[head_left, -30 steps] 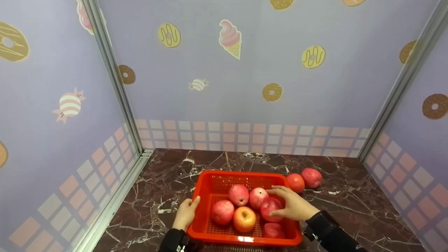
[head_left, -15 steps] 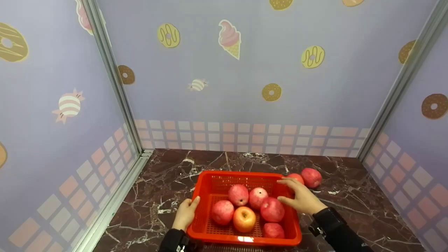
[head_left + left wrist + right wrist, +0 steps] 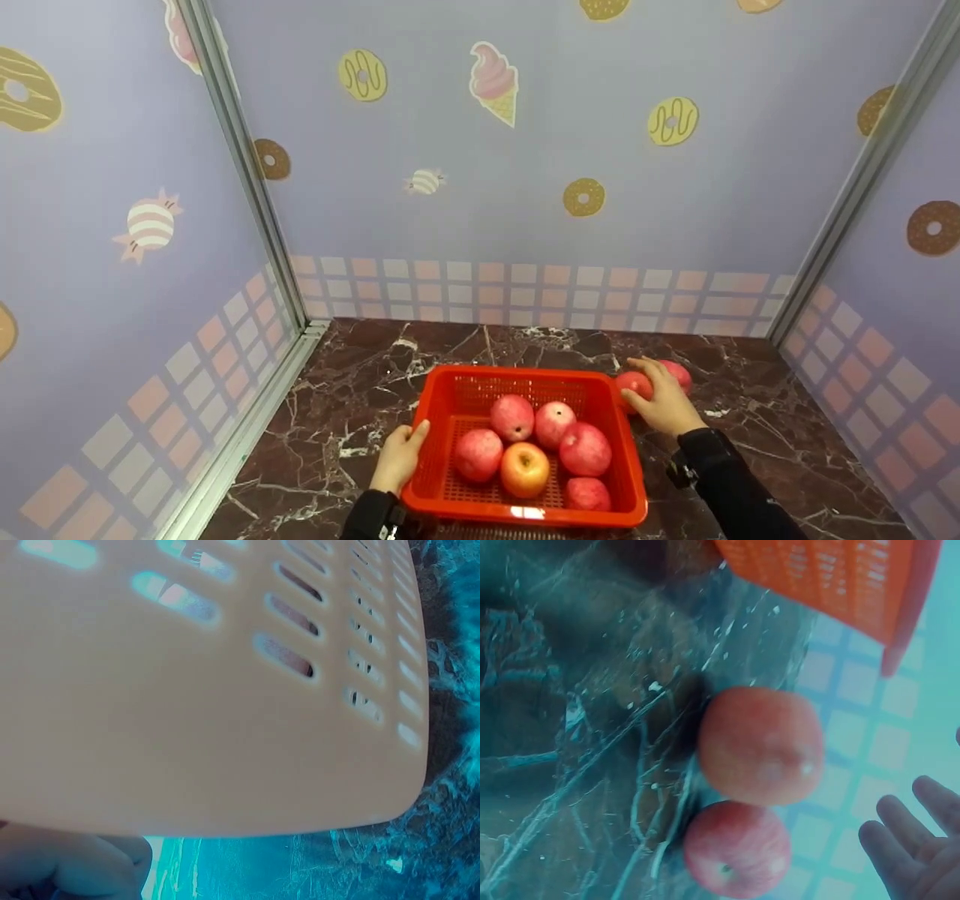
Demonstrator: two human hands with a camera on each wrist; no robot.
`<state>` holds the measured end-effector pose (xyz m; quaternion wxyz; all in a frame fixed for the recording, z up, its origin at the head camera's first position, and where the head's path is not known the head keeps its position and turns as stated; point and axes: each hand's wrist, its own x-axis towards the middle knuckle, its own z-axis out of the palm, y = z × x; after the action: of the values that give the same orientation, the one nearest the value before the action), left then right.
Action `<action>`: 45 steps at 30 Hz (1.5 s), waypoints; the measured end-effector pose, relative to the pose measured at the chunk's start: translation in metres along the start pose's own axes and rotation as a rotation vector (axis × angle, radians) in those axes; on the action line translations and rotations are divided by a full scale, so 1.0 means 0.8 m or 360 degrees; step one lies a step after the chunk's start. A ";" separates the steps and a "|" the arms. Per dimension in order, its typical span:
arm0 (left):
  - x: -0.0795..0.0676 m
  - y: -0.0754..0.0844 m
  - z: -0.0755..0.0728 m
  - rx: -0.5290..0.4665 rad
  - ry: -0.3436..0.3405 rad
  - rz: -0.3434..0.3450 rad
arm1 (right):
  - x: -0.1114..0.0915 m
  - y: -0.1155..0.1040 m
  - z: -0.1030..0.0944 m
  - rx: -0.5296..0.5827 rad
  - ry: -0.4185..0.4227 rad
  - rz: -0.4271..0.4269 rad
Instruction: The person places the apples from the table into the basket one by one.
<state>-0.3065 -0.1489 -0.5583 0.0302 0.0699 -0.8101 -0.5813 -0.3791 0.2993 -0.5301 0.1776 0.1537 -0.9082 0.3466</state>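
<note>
My left hand (image 3: 397,456) grips the left side of a red plastic basket (image 3: 517,371), its thumb over the rim. In the left wrist view the basket's slotted wall (image 3: 187,742) hides most of that hand (image 3: 67,859). Several red apples (image 3: 585,450) and a yellow-red apple (image 3: 524,470) lie in the basket. Beyond its right side, my right hand (image 3: 666,401) hovers with spread fingers over an orange-red round fruit (image 3: 631,384) and a red apple (image 3: 679,373). The right wrist view has the fingers (image 3: 904,829) apart from the orange-red fruit (image 3: 761,746) and the apple (image 3: 737,849).
Everything stands on a dark marbled tabletop (image 3: 360,360). A patterned back wall (image 3: 465,225) and side walls enclose it, with a metal rail (image 3: 247,427) along the left edge. The basket's right wall stands close beside the orange-red fruit.
My right hand has left the apple inside the basket and moved right and away, over the rim, to the two fruits outside. The left hand and basket have stayed put.
</note>
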 end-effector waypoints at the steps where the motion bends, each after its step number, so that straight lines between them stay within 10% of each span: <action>1: 0.000 0.000 0.000 -0.0004 0.0000 0.0003 | 0.001 0.003 0.001 -0.0019 -0.0003 0.0025; 26: 0.001 0.000 0.001 -0.0030 -0.0010 0.0013 | 0.011 0.039 0.036 -0.0349 -0.0323 0.0323; 45: 0.001 -0.002 0.001 -0.0019 -0.0009 0.0010 | 0.004 0.050 0.055 -0.0552 -0.0112 0.0334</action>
<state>-0.3069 -0.1487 -0.5597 0.0303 0.0655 -0.8070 -0.5861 -0.4078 0.2973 -0.5820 0.1325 0.0374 -0.9709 0.1959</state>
